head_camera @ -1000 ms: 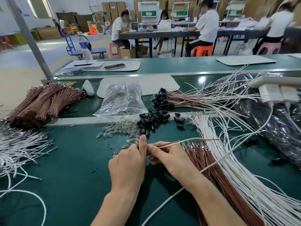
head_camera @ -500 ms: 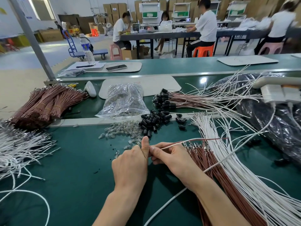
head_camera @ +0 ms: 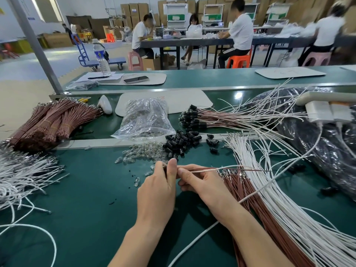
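My left hand [head_camera: 157, 191] and my right hand [head_camera: 200, 182] meet at the middle of the green mat [head_camera: 81, 218]. Together they pinch a thin pair of wires [head_camera: 227, 169], one white and one brown, that runs off to the right. Whatever sits at the wire ends is hidden between my left fingers. Just beyond my hands lie a heap of small clear bulbs [head_camera: 142, 154] and a pile of black caps [head_camera: 179, 142]. Loose brown wires [head_camera: 256, 205] and white wires [head_camera: 285, 199] fan out on my right.
A clear bag of bulbs [head_camera: 144, 118] stands behind the piles. Finished wires with black caps [head_camera: 212, 118] lie further back, tied brown bundles [head_camera: 50, 122] at the left, white wires [head_camera: 21, 176] at the left edge, a black plastic bag [head_camera: 327, 143] at the right. People sit at far tables.
Both hands stay together on the wire pair and have hardly shifted. My left thumb stays upright against the wire ends.
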Demonstrator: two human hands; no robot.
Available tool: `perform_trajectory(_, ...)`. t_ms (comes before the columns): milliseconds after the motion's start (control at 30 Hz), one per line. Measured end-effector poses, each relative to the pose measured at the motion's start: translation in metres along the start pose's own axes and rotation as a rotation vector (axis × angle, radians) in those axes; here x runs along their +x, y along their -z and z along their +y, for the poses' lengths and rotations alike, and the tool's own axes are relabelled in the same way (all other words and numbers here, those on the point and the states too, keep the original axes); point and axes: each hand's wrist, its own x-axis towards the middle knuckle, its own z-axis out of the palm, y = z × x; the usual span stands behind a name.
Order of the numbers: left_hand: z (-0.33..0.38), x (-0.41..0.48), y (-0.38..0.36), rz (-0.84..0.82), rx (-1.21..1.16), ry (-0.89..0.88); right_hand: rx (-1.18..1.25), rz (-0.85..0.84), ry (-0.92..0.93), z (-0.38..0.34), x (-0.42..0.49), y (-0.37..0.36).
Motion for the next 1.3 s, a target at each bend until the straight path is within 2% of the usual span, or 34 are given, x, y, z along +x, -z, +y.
perform_trajectory(67,0.000,-0.001,0.000,-0.019,-0.148,-0.041,0.077,-0.005,-0.019,-0.001,0.001,0.001)
perform_trajectory(167,-0.001,-0.001,0.001,-0.050,-0.219,-0.096,0.224,0.021,-0.057,0.000,0.004,0.002)
perform_trajectory(267,-0.002,-0.001,0.001,-0.048,-0.262,-0.115,0.255,0.015,-0.069,0.002,0.006,0.002)
perform_trajectory(667,0.000,-0.004,-0.003,0.003,-0.058,-0.075,0.028,-0.036,-0.034,0.003,0.001,0.004)
perform_trajectory(867,0.001,-0.003,-0.004,0.013,-0.087,-0.079,0.038,-0.037,-0.059,0.001,0.000,0.006)
perform_trajectory(933,0.000,-0.002,-0.003,0.027,-0.183,-0.064,0.079,-0.033,-0.056,-0.001,0.001,0.005)
perform_trajectory(1067,0.000,0.004,0.003,0.171,-0.442,0.013,0.249,0.036,-0.038,-0.005,0.002,0.002)
perform_trajectory(1300,-0.012,0.025,0.027,0.429,-0.851,0.278,0.437,0.071,-0.014,-0.011,-0.002,0.009)
